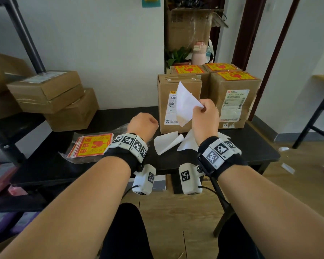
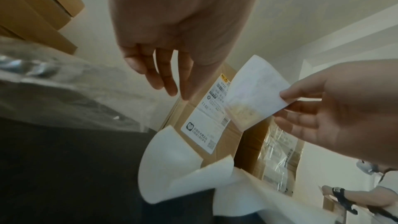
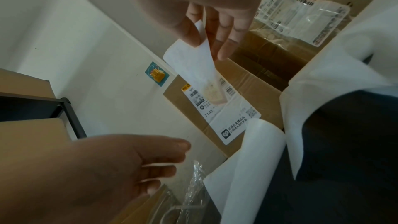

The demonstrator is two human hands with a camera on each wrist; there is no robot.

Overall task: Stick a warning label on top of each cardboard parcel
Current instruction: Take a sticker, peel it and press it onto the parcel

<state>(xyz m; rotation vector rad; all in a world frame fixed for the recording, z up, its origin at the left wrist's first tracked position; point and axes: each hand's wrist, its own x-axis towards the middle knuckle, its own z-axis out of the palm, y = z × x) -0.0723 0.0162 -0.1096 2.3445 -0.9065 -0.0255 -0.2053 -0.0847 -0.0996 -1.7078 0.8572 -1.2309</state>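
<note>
Front of the unlabelled brown cardboard parcel (image 1: 179,101), right hand (image 1: 206,116) pinches a white label sheet (image 1: 185,103); left hand (image 1: 143,125) loose, empty. Judging: peel step. Next: left fingers grab a corner.

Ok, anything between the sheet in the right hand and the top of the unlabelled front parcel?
Nothing visible. The right hand pinches the white sheet before the front parcel, whose top is bare. The left hand sits lower, to the left, holding nothing.
</note>
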